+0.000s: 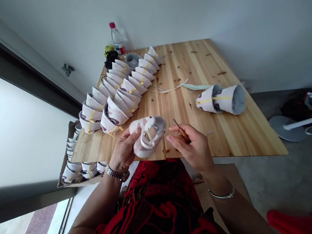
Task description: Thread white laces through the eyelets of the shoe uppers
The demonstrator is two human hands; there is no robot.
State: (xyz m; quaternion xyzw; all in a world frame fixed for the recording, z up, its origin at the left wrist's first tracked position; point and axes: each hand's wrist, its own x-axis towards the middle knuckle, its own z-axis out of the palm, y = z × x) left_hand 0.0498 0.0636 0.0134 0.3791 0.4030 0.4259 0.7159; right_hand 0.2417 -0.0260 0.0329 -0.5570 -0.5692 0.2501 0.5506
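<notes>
Above the table (198,58) our left hand (124,149) clamps a baby shoe (148,135), right hand (193,147) pinches a needle (179,128) (a slip could prick us).

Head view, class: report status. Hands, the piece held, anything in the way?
Left hand gripping white shoe upper. Right hand pinching thin tool beside it. Rows of uppers close on the left; nothing between hands.

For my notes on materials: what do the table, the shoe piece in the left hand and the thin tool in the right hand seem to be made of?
Table: light wood, matt; grain and knots show. Shoe piece: probably soft fabric or synthetic leather, white, matt; it bends in folds. Thin tool: too small to tell; brownish, perhaps wood or metal.
</notes>
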